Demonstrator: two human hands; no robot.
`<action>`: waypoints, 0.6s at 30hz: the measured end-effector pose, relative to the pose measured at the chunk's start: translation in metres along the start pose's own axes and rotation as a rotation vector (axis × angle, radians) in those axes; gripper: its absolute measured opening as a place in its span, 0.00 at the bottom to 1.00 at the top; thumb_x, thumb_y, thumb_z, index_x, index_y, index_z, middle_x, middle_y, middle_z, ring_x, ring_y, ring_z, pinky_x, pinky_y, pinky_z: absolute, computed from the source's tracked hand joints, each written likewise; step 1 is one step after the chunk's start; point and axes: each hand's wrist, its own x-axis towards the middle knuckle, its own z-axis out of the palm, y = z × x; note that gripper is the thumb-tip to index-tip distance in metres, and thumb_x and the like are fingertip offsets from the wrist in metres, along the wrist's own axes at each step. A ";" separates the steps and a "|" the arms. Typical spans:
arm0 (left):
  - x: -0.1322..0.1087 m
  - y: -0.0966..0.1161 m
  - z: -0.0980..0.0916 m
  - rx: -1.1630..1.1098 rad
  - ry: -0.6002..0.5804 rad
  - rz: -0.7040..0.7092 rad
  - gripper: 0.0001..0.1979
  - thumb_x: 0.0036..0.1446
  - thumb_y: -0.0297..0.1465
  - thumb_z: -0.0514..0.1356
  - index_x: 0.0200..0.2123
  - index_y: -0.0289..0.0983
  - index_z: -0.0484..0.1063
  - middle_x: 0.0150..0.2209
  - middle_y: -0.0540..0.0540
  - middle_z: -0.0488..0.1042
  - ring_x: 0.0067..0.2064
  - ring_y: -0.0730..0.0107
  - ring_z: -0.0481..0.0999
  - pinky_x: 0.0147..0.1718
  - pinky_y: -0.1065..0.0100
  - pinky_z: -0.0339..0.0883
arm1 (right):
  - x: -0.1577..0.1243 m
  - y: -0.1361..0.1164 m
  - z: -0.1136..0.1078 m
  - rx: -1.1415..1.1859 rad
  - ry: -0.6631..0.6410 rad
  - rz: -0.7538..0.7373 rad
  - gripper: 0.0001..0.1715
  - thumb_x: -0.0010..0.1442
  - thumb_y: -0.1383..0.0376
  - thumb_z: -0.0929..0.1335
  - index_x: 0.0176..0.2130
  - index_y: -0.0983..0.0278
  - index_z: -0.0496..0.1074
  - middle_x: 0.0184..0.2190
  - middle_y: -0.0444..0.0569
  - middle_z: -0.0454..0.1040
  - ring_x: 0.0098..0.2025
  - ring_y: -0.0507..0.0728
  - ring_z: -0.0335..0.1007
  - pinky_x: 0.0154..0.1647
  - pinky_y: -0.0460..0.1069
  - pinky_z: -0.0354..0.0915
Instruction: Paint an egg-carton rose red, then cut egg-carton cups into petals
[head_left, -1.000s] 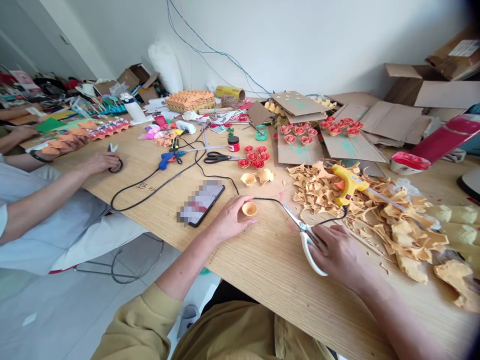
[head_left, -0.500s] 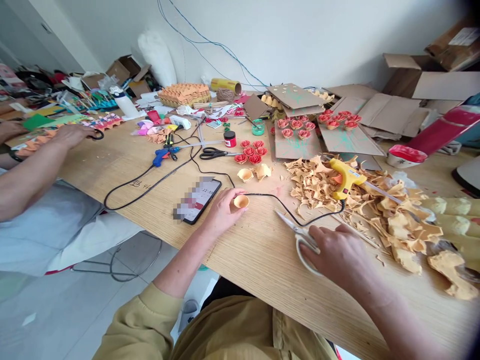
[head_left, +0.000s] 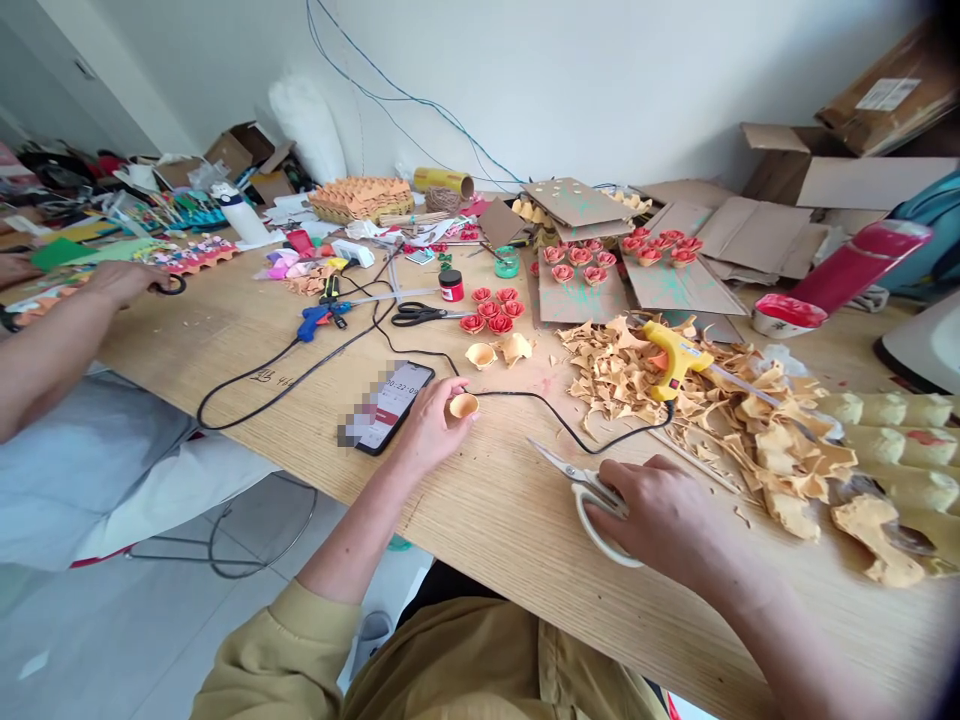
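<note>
Pointing lengthwise forward-left, scissors sit clasped in the right hand; apart, the left hand pinches an upward-opening cup.

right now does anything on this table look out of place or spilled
The yellow glue gun lies on the loose heap of scraps, an odd perch for a tool, and its black cord trails past the white-handled scissors toward the left hand.

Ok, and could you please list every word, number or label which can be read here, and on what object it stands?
"22:09": phone screen; its other text is masked or too small.
Handwriting on the table: too unclear to quote.
White label on the cardboard box: too small.
Red jar, yellow glue gun, white bowl: markings unreadable.
</note>
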 end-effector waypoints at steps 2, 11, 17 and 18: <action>0.000 0.000 0.000 -0.003 0.032 -0.004 0.20 0.54 0.29 0.65 0.51 0.40 0.69 0.48 0.43 0.75 0.50 0.58 0.76 0.54 0.54 0.68 | 0.000 0.002 0.001 -0.006 -0.003 0.007 0.15 0.62 0.54 0.67 0.28 0.60 0.69 0.20 0.46 0.75 0.26 0.59 0.71 0.33 0.52 0.56; 0.010 0.010 -0.013 0.042 0.146 0.040 0.11 0.59 0.30 0.61 0.46 0.39 0.73 0.46 0.44 0.75 0.50 0.59 0.75 0.53 0.56 0.69 | -0.001 0.006 0.000 0.227 0.146 0.056 0.15 0.65 0.53 0.66 0.32 0.60 0.71 0.20 0.45 0.72 0.30 0.58 0.71 0.35 0.50 0.58; 0.077 0.042 -0.011 0.134 -0.048 0.220 0.11 0.57 0.28 0.62 0.44 0.39 0.75 0.47 0.43 0.76 0.52 0.57 0.75 0.54 0.57 0.67 | 0.003 0.008 0.004 0.375 0.223 0.150 0.17 0.65 0.51 0.64 0.34 0.60 0.72 0.21 0.45 0.71 0.30 0.57 0.68 0.32 0.48 0.57; 0.093 0.045 -0.011 0.174 -0.093 0.225 0.12 0.56 0.28 0.63 0.45 0.39 0.75 0.47 0.42 0.76 0.52 0.55 0.75 0.54 0.56 0.67 | 0.003 0.009 0.004 0.390 0.246 0.160 0.17 0.65 0.51 0.65 0.34 0.60 0.72 0.21 0.45 0.71 0.29 0.57 0.67 0.32 0.48 0.58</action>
